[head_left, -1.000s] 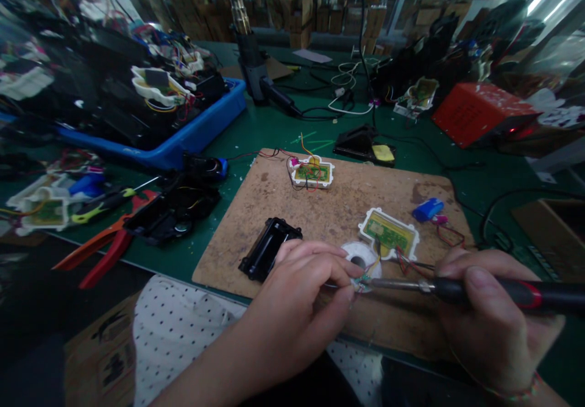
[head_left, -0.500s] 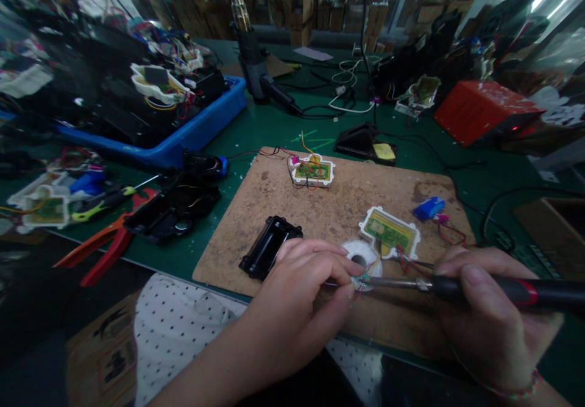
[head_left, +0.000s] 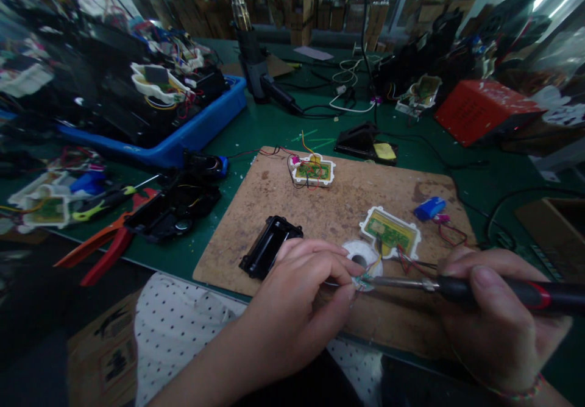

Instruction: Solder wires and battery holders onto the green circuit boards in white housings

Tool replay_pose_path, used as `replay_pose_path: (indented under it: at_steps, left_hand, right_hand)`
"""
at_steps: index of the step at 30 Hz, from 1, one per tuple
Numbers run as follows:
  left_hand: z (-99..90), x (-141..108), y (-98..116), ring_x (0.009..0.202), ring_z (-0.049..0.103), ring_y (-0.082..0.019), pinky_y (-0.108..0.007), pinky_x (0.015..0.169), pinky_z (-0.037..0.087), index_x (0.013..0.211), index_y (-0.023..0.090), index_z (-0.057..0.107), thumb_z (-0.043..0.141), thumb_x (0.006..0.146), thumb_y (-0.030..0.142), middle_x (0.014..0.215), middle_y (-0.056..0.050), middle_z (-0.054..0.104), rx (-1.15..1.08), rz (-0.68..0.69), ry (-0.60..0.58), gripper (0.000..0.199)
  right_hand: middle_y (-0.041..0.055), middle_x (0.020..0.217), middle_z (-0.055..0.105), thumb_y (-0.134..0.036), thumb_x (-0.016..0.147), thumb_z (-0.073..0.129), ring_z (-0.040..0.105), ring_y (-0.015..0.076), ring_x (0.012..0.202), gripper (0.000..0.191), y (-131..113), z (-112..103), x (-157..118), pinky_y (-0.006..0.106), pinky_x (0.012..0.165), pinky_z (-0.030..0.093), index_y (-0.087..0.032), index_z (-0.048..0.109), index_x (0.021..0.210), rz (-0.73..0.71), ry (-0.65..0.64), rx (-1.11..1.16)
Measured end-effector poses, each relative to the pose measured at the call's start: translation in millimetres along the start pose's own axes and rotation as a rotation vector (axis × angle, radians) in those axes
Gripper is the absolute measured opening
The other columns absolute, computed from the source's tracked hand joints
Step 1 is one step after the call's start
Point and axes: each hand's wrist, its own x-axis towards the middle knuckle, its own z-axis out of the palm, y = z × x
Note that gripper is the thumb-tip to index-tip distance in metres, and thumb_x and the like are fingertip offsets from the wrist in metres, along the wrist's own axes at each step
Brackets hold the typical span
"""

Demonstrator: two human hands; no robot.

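Observation:
My left hand (head_left: 315,291) pinches a small green circuit board (head_left: 364,282) over a white round disc (head_left: 371,256) with a dark centre. In my right hand (head_left: 496,309) is a soldering iron (head_left: 406,283) with a black and red handle, its tip at the small board. Just behind lies a white-framed circuit board (head_left: 390,231), with yellow, red and black wires running from it. A black plastic housing (head_left: 269,247) rests left of my left hand. Farther back on the brown board (head_left: 247,203) is a second white-framed circuit board (head_left: 314,170).
A blue cylinder (head_left: 429,208) with wires lies at the right. At the left are red-handled pliers (head_left: 112,236), a screwdriver (head_left: 107,203) and a full blue bin (head_left: 196,123). Behind stand a hot-air gun (head_left: 253,66), a black stand (head_left: 361,141) and a red box (head_left: 487,111).
My right hand and the soldering iron have shifted slightly to the right. My left hand has hardly moved.

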Motion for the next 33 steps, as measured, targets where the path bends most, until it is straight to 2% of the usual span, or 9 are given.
replay_pose_path:
  at_steps: [12, 28, 33]
  left_hand:
    - [0.2, 0.0, -1.2, 0.115, 0.065, -0.017, -0.039, 0.103, 0.045, 0.091, 0.023, 0.062, 0.063, 0.094, 0.012, 0.111, 0.004, 0.078, 0.0, -0.009, -0.006, 0.011]
    - [-0.3, 0.7, -0.4, 0.115, 0.065, -0.018, -0.038, 0.103, 0.047, 0.091, 0.023, 0.063, 0.062, 0.094, 0.012, 0.11, 0.002, 0.078, -0.011, -0.001, -0.013, 0.011]
    - [-0.3, 1.6, -1.0, 0.115, 0.065, -0.018, -0.039, 0.102, 0.047, 0.092, 0.023, 0.063, 0.062, 0.094, 0.012, 0.11, 0.003, 0.078, -0.006, -0.003, -0.019, 0.011]
  right_hand:
    - [0.0006, 0.065, 0.062, -0.03, 0.085, 0.067, 0.057, 0.0155, 0.06, 0.019, 3.9, -3.3, -1.4, 0.03, 0.053, 0.043, -0.021, 0.07, 0.068, -0.002, -0.019, -0.046]
    - [-0.0007, 0.071, 0.063, -0.029, 0.09, 0.066, 0.057, 0.0131, 0.065, 0.018, 4.1, -5.1, -2.6, 0.028, 0.062, 0.049, -0.02, 0.071, 0.075, -0.036, -0.08, -0.031]
    - [0.0, 0.067, 0.063, -0.027, 0.086, 0.067, 0.058, 0.0139, 0.061, 0.017, 1.1, -1.9, 0.3, 0.029, 0.056, 0.046, -0.02, 0.07, 0.071, -0.021, -0.046, 0.006]
